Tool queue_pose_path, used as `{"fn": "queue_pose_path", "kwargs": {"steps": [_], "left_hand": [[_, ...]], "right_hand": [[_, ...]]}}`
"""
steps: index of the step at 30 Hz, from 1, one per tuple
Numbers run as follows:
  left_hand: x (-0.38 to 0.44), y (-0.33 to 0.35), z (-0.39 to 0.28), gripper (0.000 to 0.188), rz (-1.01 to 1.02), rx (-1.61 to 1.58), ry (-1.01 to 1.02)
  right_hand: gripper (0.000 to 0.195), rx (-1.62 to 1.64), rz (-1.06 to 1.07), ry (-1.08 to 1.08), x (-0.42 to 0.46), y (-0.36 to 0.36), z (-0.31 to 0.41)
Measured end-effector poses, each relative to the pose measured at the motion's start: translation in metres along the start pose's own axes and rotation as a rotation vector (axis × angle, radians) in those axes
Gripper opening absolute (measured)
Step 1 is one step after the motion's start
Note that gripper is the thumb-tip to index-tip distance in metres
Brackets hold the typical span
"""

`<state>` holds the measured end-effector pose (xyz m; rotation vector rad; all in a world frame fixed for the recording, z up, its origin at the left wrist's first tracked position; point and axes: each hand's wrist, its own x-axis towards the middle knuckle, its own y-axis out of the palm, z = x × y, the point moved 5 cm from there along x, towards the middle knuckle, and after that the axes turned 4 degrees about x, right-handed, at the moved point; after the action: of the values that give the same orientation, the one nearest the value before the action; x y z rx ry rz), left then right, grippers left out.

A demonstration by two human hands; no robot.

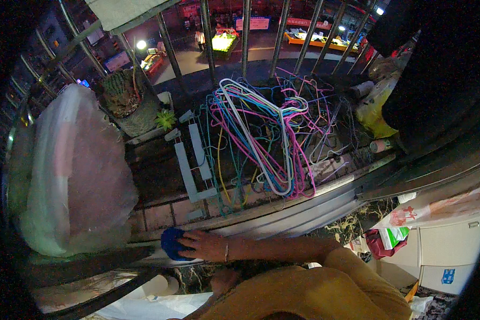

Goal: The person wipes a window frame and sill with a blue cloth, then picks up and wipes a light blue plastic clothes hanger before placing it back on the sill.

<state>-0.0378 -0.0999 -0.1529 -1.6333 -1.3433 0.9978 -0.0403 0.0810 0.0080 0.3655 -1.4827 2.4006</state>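
My right hand [202, 245] presses a dark blue cloth [172, 244] onto the pale metal window track [296, 224], with fingers spread over it. A thin bracelet circles that wrist. Below the right forearm, a dim shape that looks like my left hand [225, 280] is close to the dark marbled sill [194, 278]; its fingers cannot be made out. Beyond the track, a tangled heap of clothes hangers [280, 114], white, pink, blue and green, lies on the ledge. Beside the heap are grey hanging clips or racks [186, 168].
A large plastic-covered bundle [92, 172] stands at left, near a potted cactus [118, 90] and a small succulent [165, 119]. Metal bars [246, 40] fence the ledge above a lit street. At right are a yellow bag [374, 112], a small can [380, 146] and a white cabinet [440, 244].
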Motion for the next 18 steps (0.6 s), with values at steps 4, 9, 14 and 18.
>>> {"fn": "queue_pose_path", "kwargs": {"steps": [4,9,14,18], "left_hand": [[-0.001,-0.013,-0.008,0.024,-0.212,-0.006,0.146],[0.008,-0.014,-0.005,0.017,0.243,-0.037,-0.214],[0.019,-0.054,-0.031,0.014,0.103,0.104,-0.056],[0.032,-0.098,-0.054,0.012,-0.2,0.018,0.179]], "right_hand": [[0.043,0.011,0.016,0.037,-0.004,0.017,0.004],[0.043,-0.033,0.131,0.134,-0.035,-0.005,0.001],[0.038,-0.123,0.067,0.31,-0.125,-0.078,-0.016],[0.035,-0.316,-0.002,0.578,-0.222,-0.141,-0.021]]}}
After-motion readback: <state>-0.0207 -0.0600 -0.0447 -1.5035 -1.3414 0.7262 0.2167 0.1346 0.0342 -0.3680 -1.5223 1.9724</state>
